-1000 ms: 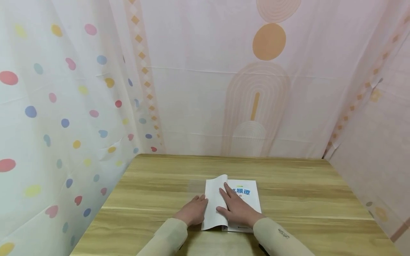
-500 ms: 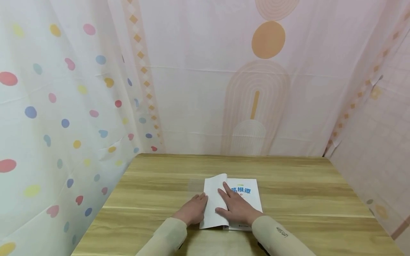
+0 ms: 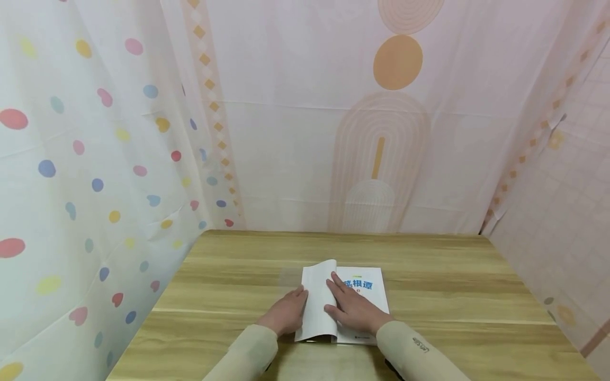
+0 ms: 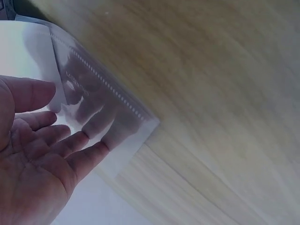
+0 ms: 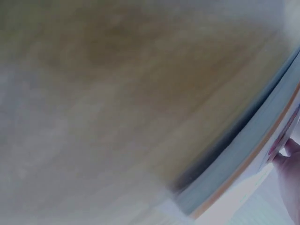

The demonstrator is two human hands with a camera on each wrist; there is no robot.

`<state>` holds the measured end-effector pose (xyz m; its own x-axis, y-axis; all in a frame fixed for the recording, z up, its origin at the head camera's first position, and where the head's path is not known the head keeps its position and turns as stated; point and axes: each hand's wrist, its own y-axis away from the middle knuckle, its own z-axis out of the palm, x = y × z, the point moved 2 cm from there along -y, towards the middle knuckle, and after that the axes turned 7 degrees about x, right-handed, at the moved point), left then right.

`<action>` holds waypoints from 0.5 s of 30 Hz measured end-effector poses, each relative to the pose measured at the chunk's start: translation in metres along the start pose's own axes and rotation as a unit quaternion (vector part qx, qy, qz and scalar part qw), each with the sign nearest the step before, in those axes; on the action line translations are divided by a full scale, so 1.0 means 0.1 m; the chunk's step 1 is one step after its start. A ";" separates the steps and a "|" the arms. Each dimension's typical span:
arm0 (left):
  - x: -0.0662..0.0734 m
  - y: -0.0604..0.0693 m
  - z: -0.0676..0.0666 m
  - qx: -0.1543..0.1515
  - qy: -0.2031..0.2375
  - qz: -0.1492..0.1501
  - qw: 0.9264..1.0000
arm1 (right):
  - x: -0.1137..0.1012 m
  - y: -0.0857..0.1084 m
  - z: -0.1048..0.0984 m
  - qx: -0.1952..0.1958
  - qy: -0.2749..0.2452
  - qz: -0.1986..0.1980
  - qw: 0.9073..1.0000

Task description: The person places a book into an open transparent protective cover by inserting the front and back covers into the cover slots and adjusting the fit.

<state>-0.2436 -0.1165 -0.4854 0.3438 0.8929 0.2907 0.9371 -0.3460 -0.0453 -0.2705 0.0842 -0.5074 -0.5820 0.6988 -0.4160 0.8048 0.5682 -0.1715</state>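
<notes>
A book with blue title lettering lies on the table, its white title page [image 3: 374,296] showing on the right. The white leaf [image 3: 315,296] on its left is lifted and curved. At that leaf's left edge, my left hand [image 3: 287,312] touches with nearly straight fingers. In the left wrist view, its fingertips meet a clear plastic cover [image 4: 101,93] with a dotted seam; whether they lie behind it or are mirrored in it is unclear. My right hand [image 3: 357,309] rests spread along the fold, partly over the title. The right wrist view shows the book's page edges [image 5: 243,145].
The wood-grain table [image 3: 229,264] extends around the book. Clear plastic [image 3: 289,278] shows faintly left of the leaf. Patterned curtains [image 3: 276,159] hang behind the table and on both sides.
Both hands keep nearly the same place. The leaf's lower left corner has shifted slightly left, and the right hand has moved a little to the right off the leaf.
</notes>
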 end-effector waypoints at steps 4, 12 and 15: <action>0.00 -0.01 -0.01 -0.007 -0.003 -0.006 1.000 | -0.02 -0.02 0.00 -0.001 0.008 -0.003 1.000; -0.01 -0.02 0.00 -0.011 -0.003 -0.009 1.000 | 0.00 0.00 0.01 -0.001 0.001 -0.002 1.000; -0.03 -0.02 0.02 -0.011 0.007 -0.014 1.000 | 0.00 -0.01 0.01 -0.001 0.008 -0.005 1.000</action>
<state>-0.2466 -0.1179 -0.4879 0.3168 0.8984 0.3040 0.9447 -0.3276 -0.0163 -0.2708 0.0831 -0.5081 -0.5918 0.7004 -0.3991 0.7988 0.5760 -0.1737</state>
